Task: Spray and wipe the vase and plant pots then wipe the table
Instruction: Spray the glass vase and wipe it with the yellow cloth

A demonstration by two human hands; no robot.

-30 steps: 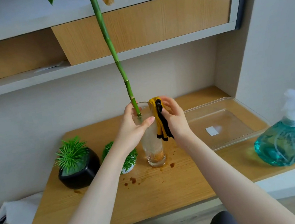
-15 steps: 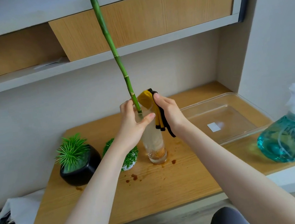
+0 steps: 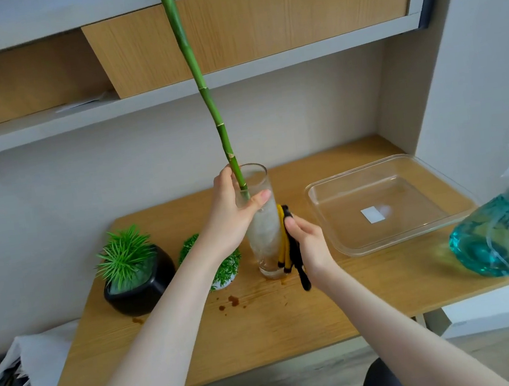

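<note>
We see the left hand (image 3: 233,214) wrapped around the upper part of the glass vase (image 3: 262,224), thumb across its front, steadying it where it stands upright near the middle of the bench (image 3: 294,316). The right hand (image 3: 309,247) is closed on a yellow and black cloth (image 3: 289,249) and presses it against the lower right side of the vase; half a second ago that hand and cloth were up at the rim, so they have slid down the glass. A green stalk (image 3: 201,87) rises from the vase and leans left. Toward the bench's left edge sit a black plant pot (image 3: 143,286) and, just beside it, a small white plant pot (image 3: 224,270) partly hidden by the left forearm. Brown spots (image 3: 233,301) mark the wood in front of the vase. A clear tray (image 3: 390,240) lies toward the right back corner, and a blue spray bottle (image 3: 499,236) stands at the right edge.
</note>
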